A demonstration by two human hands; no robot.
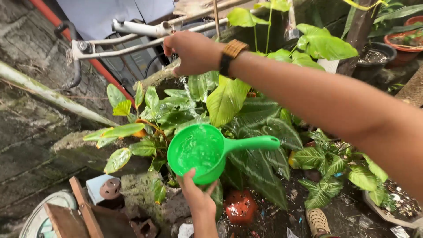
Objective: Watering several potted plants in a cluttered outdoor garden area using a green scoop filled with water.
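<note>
Fingers of the left hand (197,197) pinch the near rim of a green dipper (203,152), thumb over the edge, holding it among the leafy plants (246,110) with water inside and its handle pointing right. Above, the right hand (191,52) curls its fingers around something hidden, water (187,93) streaming down from it. A brown wristwatch (231,53) circles that wrist.

A home's backyard garden corner: potted plants (326,163), clay pots (404,44), mossy concrete wall (26,132).
</note>
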